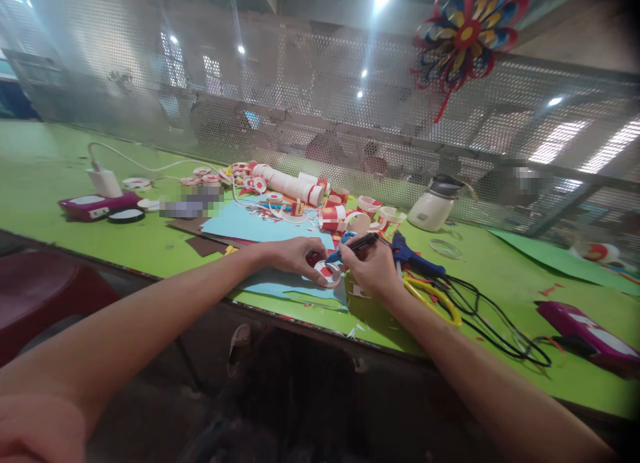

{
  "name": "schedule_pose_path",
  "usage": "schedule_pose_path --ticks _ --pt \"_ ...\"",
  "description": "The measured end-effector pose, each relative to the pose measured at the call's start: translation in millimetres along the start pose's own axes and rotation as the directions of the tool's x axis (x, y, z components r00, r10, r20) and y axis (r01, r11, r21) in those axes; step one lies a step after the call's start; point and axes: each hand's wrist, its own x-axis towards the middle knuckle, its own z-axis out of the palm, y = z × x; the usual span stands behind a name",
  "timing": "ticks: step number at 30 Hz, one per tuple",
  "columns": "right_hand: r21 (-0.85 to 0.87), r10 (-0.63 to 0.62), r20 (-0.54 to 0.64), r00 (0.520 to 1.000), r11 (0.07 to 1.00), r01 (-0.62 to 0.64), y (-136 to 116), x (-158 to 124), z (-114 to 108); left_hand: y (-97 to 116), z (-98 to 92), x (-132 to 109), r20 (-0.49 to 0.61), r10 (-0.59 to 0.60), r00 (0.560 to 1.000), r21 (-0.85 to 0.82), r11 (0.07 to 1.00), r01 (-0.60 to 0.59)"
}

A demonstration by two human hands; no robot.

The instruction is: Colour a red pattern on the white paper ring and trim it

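My left hand (299, 258) pinches the edge of a small round white piece with a red centre (327, 274), which looks like a cut paper-cup base. It is held just over light blue paper (273, 283) near the table's front edge. In my right hand (376, 268) is a dark marker (361, 244), slanted down to the left. Its blue front end is close to the round piece; whether it touches cannot be made out. Just right of this hand lie a blue glue gun (417, 258) and yellow-handled scissors (433, 302).
Cut red-and-white paper cups (333, 218) and a stacked cup roll (287, 182) lie behind my hands. A white kettle (434, 204) stands back right. Black cables run to a purple power strip (590, 333); another power strip (95, 208) sits left. A red stool (47, 300) stands front left.
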Motion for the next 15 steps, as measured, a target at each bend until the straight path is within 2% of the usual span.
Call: schedule_pose_path --ticks 8,15 --pt "0.025 0.015 0.027 1.0 1.0 -0.015 1.5 -0.8 1.5 0.9 0.5 -0.5 0.0 0.012 1.0 -0.012 1.0 -0.012" --pt "0.013 0.004 0.025 1.0 1.0 -0.005 -0.5 0.2 0.9 -0.8 -0.6 -0.4 -0.016 0.055 0.998 0.047 0.997 -0.054"
